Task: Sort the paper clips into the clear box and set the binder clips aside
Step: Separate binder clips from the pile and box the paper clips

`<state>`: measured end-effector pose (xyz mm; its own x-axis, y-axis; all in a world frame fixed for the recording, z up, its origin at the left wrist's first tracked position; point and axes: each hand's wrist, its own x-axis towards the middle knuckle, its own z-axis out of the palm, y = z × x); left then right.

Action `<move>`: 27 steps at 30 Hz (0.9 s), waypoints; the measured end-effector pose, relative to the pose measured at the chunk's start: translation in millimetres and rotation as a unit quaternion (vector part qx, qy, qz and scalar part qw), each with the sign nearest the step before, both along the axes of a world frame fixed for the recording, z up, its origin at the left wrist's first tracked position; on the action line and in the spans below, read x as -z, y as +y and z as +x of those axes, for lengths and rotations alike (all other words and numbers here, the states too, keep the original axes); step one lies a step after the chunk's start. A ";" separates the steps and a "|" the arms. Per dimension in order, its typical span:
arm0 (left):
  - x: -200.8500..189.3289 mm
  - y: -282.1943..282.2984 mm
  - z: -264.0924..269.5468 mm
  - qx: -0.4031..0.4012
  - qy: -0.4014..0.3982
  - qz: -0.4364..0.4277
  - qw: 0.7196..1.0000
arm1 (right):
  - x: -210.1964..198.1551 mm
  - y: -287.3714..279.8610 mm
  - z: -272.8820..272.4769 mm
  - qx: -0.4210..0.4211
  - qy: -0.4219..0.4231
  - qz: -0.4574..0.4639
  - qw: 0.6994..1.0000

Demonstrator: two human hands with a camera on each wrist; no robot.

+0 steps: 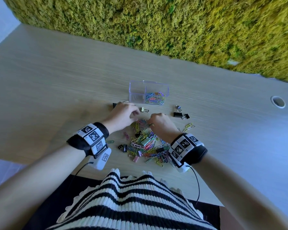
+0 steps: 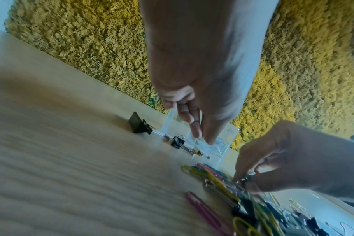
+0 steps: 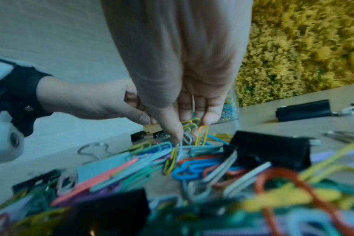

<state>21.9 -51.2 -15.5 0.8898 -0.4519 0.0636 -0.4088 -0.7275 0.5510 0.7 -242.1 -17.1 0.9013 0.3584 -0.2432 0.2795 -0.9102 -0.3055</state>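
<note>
A pile of coloured paper clips mixed with black and pastel binder clips lies near the table's front edge. Behind it stands the clear box, its right compartment holding paper clips. My right hand reaches into the far end of the pile, and its thumb and fingers pinch a few paper clips. My left hand hovers just left of it with relaxed fingers pointing down, and I see nothing in it.
Binder clips lie apart from the pile: a black one and a gold one by the left hand, several black ones to the right. A few paper clips lie right of the pile. A moss wall backs the table; a cable hole sits far right.
</note>
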 end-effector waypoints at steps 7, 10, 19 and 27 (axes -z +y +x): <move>-19.4 11.7 25.3 -0.125 -0.142 -0.044 0.981 | -19.3 -28.4 7.3 0.129 0.024 0.198 0.971; -24.7 12.4 40.5 -0.143 -0.139 -0.014 0.980 | -30.6 -34.1 22.0 0.165 -0.009 0.264 0.950; -24.6 6.7 66.2 -0.099 -0.060 0.072 0.991 | -71.8 -21.4 81.6 0.142 -0.194 0.346 0.907; -27.9 8.5 69.6 -0.088 -0.048 0.056 0.993 | -51.2 -19.0 68.6 0.088 -0.233 0.251 0.935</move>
<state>91.4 -42.7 12.4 0.9480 -0.2988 0.1095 -0.3163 -0.8466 0.4280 69.3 -261.1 34.1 0.9237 0.1576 0.3493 0.3473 -0.7293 -0.5895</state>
